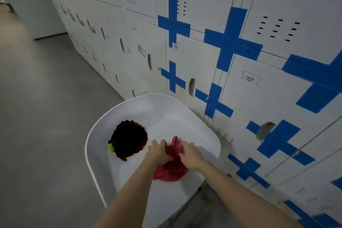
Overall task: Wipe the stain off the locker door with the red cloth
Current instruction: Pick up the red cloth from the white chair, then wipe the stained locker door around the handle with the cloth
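The red cloth [171,169] lies bunched on a white table [166,109] in front of me. My left hand [159,151] grips its left side and my right hand [190,154] grips its right side, with a fold of cloth raised between them. White locker doors [259,102] stand to the right, marked with blue tape crosses [233,40]. I cannot make out a stain on any door from here.
A dark red and black bundle [129,139] with a yellow bit lies on the table's left part. The locker row runs far back on the left. Grey floor [46,116] spreads to the left of the table.
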